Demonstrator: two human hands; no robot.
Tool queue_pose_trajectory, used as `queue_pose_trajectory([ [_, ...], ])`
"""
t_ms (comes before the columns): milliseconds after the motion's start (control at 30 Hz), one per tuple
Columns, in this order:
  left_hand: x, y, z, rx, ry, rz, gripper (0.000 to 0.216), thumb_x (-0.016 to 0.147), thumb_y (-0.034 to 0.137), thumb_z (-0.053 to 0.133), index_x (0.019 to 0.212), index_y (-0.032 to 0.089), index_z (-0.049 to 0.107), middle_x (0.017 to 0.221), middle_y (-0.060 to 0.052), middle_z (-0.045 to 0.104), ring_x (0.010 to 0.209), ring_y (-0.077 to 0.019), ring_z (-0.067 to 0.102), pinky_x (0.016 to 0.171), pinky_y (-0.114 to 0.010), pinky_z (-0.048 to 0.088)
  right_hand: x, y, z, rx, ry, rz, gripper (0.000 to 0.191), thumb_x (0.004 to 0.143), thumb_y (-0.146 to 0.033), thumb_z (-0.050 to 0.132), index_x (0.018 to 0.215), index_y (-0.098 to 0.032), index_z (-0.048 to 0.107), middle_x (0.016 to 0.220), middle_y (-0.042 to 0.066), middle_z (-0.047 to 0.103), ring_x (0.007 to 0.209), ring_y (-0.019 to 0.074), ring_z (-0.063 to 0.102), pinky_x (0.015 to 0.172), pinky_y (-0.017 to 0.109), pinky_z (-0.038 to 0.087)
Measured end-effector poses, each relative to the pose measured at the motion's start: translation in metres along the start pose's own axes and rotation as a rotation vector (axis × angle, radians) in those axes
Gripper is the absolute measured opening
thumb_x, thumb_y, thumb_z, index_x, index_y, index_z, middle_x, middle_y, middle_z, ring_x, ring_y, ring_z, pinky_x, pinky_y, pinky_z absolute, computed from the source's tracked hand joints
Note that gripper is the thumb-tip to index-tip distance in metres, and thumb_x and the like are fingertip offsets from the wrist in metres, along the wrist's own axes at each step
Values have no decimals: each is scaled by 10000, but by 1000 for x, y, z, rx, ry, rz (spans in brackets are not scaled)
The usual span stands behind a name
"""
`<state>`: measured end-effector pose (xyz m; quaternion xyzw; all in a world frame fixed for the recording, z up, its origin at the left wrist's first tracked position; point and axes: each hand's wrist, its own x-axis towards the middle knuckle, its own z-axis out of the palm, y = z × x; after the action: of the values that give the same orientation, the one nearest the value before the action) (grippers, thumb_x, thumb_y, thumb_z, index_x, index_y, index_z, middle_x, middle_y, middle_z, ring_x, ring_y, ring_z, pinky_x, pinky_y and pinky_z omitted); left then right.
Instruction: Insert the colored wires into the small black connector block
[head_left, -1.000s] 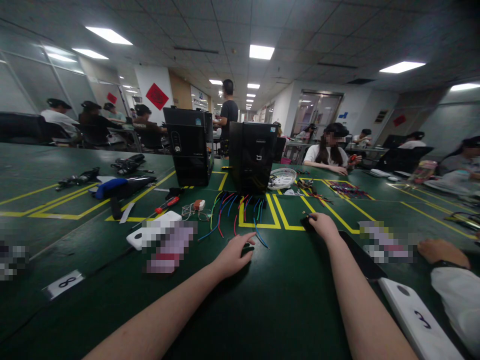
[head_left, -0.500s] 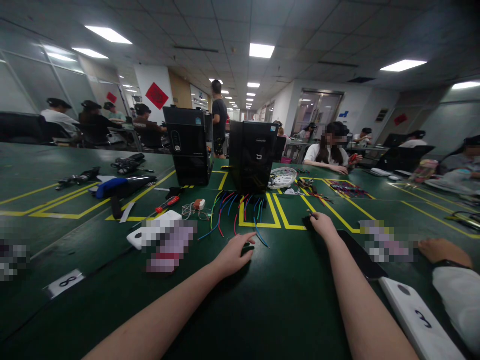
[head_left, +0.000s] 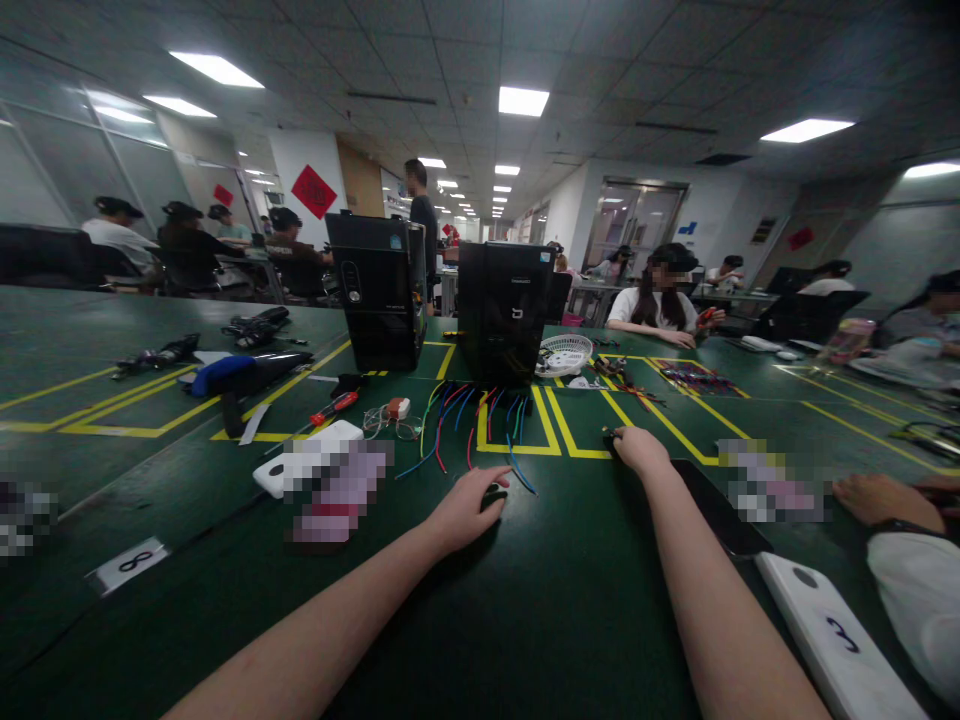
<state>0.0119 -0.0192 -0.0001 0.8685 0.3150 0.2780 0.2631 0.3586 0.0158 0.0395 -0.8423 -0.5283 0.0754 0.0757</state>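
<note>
My left hand (head_left: 465, 508) lies palm down on the green table mat (head_left: 555, 600), fingers stretched toward a fan of coloured wires (head_left: 469, 420). Under its fingertips a small dark object seems to lie. My right hand (head_left: 639, 450) is farther out, fingers curled over a small dark object at the yellow line; what it holds is too small to name. The wires run from under two upright black computer cases (head_left: 442, 305).
A red-handled screwdriver (head_left: 334, 408), a white box (head_left: 304, 460) and dark tools lie to the left. A white basket (head_left: 565, 354) stands behind the cases. Another person's hand (head_left: 877, 498) rests at the right. A white numbered tag (head_left: 832, 635) lies near my right forearm. People sit around the tables.
My right hand has shifted slightly left and away. My left hand has stayed put. The standing person in the background has walked to the left.
</note>
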Motion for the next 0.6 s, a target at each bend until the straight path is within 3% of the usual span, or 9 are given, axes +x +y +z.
queue_pose_trajectory([
  [167,0,-2,1,4,-2,9,492,829,216,508,1303,231,378,1165,-38,579,1131,-202,480,1066,-417,257,6,11,-4,57,-2,72,363,857,-228,355,1116,-144,595,754,84,682,598,145,632,622,234,465],
  [400,0,-2,1,12,-7,13,473,829,212,506,1289,230,396,1169,-38,577,1122,-204,486,1056,-417,273,5,33,-20,53,150,132,426,870,-260,362,1251,-123,496,1039,148,635,855,202,624,754,283,448],
  [600,0,-2,0,17,-9,18,465,832,217,505,1286,221,401,1165,-41,580,1120,-200,489,1058,-413,272,1,35,-19,84,127,99,427,798,-201,438,1210,-144,537,836,87,677,692,159,626,622,232,435],
])
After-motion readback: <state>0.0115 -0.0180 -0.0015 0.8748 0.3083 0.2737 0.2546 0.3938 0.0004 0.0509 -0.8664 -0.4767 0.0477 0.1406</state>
